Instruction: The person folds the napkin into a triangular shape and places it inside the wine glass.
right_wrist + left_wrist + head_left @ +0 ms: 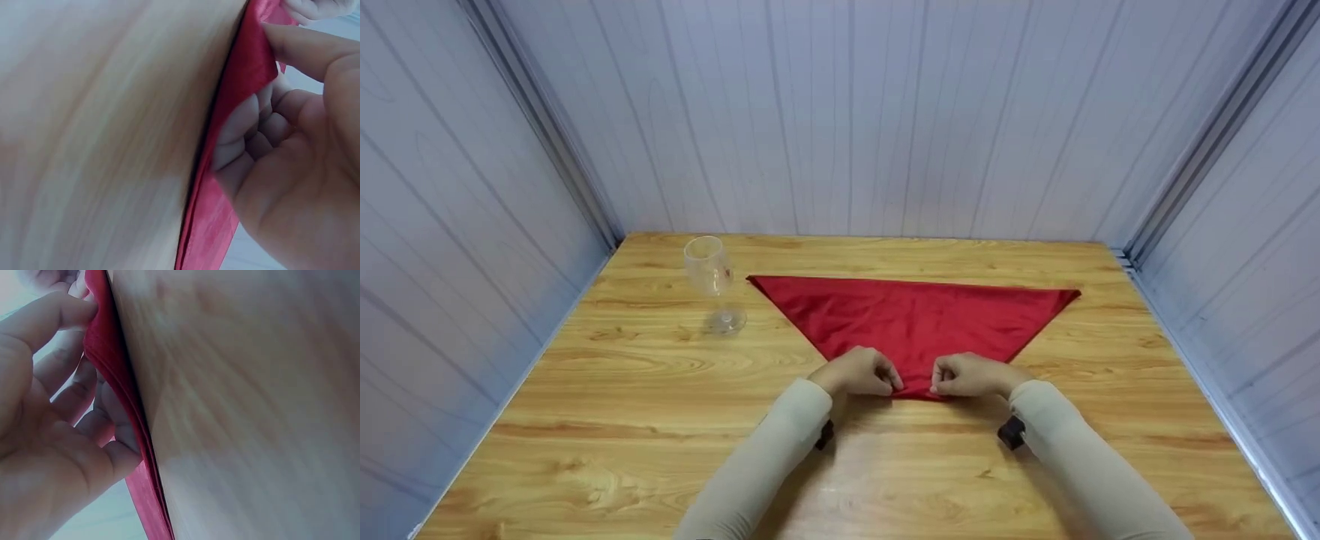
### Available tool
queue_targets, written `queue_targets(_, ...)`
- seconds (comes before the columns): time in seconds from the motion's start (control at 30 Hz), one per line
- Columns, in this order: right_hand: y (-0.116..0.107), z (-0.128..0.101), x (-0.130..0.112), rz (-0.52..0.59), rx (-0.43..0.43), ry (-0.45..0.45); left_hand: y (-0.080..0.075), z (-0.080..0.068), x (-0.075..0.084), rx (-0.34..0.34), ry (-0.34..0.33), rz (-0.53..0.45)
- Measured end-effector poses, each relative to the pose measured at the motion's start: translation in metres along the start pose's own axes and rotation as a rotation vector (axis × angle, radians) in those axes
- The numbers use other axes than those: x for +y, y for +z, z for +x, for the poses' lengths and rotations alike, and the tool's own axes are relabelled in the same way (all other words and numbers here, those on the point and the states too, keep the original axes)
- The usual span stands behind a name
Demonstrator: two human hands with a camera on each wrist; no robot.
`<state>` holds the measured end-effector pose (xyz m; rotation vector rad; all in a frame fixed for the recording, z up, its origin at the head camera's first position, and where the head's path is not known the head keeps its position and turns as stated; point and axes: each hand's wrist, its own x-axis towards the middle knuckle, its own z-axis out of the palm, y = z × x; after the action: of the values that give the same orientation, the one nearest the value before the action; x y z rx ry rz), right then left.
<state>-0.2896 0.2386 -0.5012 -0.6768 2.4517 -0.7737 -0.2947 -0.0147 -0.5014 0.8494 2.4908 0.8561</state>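
A red cloth napkin (pixel 915 315) lies on the wooden table (pixel 622 420), folded into a triangle with its long edge at the back and its point toward me. My left hand (pixel 861 373) pinches the near edge of the napkin (pixel 109 365) between thumb and curled fingers. My right hand (pixel 969 375) pinches the same edge just to the right, and in the right wrist view the red fabric (pixel 247 73) is folded over its fingers. The two hands sit close together at the napkin's near tip.
An empty clear wine glass (pixel 711 281) stands upright at the back left, beside the napkin's left corner. Pale panelled walls (pixel 885 112) enclose the table on three sides. Bare wood shows in front and to both sides of my arms.
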Motion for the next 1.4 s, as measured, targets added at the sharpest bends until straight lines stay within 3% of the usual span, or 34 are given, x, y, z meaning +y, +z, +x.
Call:
queue_targets(0.3,0.003,-0.007,-0.005,-0.030,-0.027,-0.004,0.003,-0.008,0.007,-0.028,0.041,0.074)
queue_targets(0.53,0.004,-0.008,-0.007,-0.015,-0.038,0.006,0.008,-0.014,0.019,0.024,0.238,0.252)
queue_targets(0.67,0.003,-0.008,-0.007,-0.011,-0.035,0.013,0.012,-0.017,0.022,0.042,0.241,0.302)
queue_targets(1.1,0.004,-0.009,-0.004,-0.004,-0.022,-0.027,0.019,-0.015,0.021,0.093,0.176,0.332)
queue_targets(1.23,0.003,-0.010,-0.003,-0.003,-0.022,-0.025,0.022,-0.014,0.025,0.110,0.178,0.409)
queue_targets(1.4,0.004,-0.010,-0.002,-0.018,-0.013,-0.048,0.027,-0.014,0.027,0.161,0.231,0.563)
